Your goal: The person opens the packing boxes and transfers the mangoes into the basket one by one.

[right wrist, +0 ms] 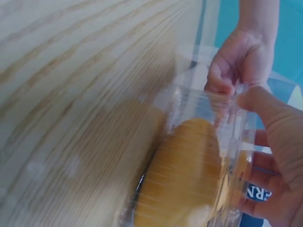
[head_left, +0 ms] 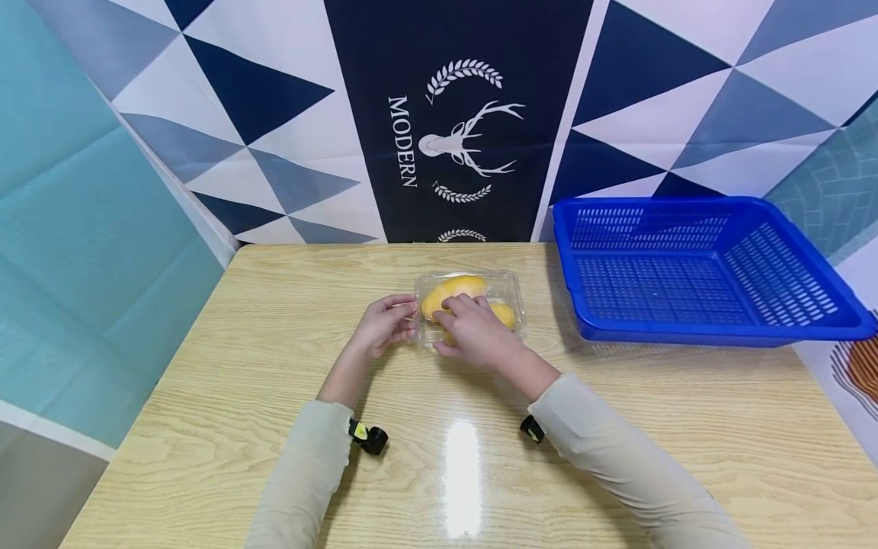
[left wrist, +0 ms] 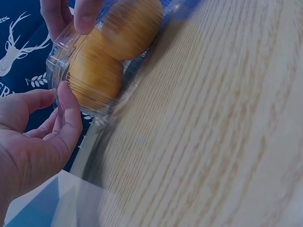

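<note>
A clear plastic clamshell box (head_left: 517, 293) stands on the table with two yellow mangoes (head_left: 453, 292) inside, also visible through its ribbed wall in the left wrist view. My left hand (head_left: 389, 324) pinches the box's left edge between thumb and index finger, its other fingers bent beside it. From above, my right hand (head_left: 476, 328) rests over the lid, fingers spread across it. In the right wrist view, the right thumb (right wrist: 262, 104) touches the rim near the left hand. The lid's seam is too unclear to tell whether it is fastened.
A blue plastic basket (head_left: 576, 305) with slotted walls stands at the table's back right, to the right of the box. Behind the wooden table (head_left: 226, 435) hangs a patterned cloth (head_left: 466, 213). A black wrist camera (head_left: 370, 439) is strapped to the left sleeve.
</note>
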